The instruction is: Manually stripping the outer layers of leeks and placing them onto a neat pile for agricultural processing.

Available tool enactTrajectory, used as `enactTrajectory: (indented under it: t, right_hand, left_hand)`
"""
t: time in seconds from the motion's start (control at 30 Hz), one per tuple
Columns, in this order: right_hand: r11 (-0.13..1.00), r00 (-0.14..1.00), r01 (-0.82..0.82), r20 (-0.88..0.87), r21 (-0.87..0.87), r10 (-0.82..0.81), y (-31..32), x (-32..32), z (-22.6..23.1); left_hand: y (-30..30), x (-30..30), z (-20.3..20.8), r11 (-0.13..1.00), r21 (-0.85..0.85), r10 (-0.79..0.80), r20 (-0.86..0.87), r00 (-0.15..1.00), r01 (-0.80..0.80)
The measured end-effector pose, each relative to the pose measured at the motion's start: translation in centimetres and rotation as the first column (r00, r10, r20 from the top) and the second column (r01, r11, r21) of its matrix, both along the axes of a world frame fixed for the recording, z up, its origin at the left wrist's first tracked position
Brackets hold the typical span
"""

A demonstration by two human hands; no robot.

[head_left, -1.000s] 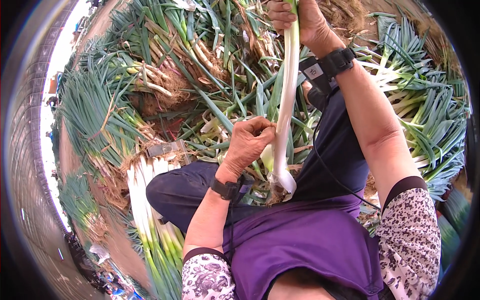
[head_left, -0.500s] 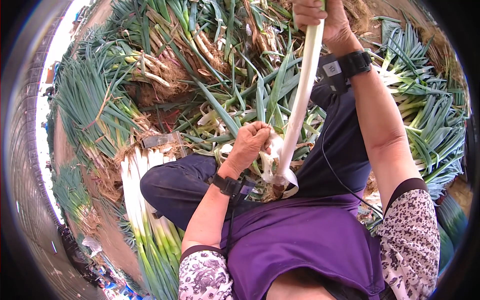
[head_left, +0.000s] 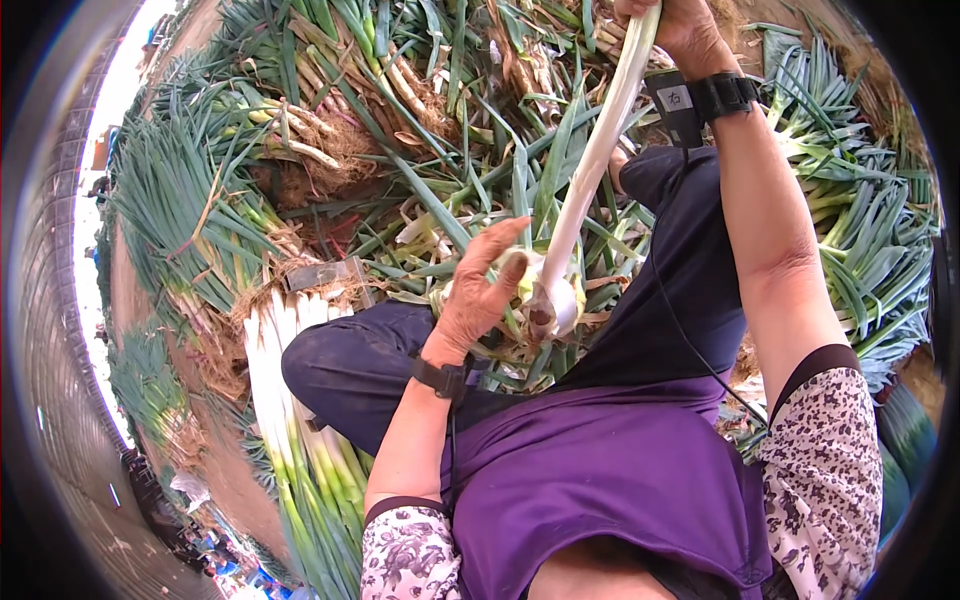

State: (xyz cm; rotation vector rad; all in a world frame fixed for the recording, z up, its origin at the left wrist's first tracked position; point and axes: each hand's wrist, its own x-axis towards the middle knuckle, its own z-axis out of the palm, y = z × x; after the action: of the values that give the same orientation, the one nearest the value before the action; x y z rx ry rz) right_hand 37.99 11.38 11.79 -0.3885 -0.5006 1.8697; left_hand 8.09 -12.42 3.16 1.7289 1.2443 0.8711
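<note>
My right hand (head_left: pixel 680 28), at the top of the picture, is closed round the upper part of a long green onion (head_left: pixel 600 150). Its white stalk slants down toward my lap, with the brown root end (head_left: pixel 542 318) lowest. A loose pale skin (head_left: pixel 565 305) curls at that end. My left hand (head_left: pixel 485 285) is open beside the stalk's lower part, fingers spread and thumb raised. I see nothing held in it; whether it touches the loose skin I cannot tell.
Peeled white green onions (head_left: pixel 300 400) lie in a row by my left knee. Unpeeled bundles with roots (head_left: pixel 190 190) are heaped at the left and far side. Leafy greens (head_left: pixel 850 220) pile up at the right. Stripped leaves (head_left: pixel 430 240) litter the ground before me. A cable (head_left: pixel 665 290) crosses my right leg.
My left hand has gone from closed fingers to spread ones. My right hand has moved up and slightly right, lifting the green onion's root end away from my lap.
</note>
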Motion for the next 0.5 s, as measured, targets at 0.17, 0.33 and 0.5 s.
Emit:
enactTrajectory:
  t: [0.17,0.33,0.5]
  right_hand:
    - [0.958,0.954,0.253,0.200,-0.136,-0.223,0.6,0.4,-1.2]
    - [0.858,0.878,0.408,0.393,-0.311,-0.275,1.0,2.1,-1.9]
    - [0.790,0.725,0.582,0.564,-0.193,-0.395,0.8,2.0,-2.8]
  left_hand:
    - [-0.6,1.6,1.7,0.933,-0.342,-0.002,0.314,0.950,0.115]
    - [-1.9,1.7,3.0,0.998,0.029,-0.053,-0.101,0.993,0.056]
    - [-2.4,3.6,3.9,0.941,0.214,-0.041,-0.700,0.713,0.264]
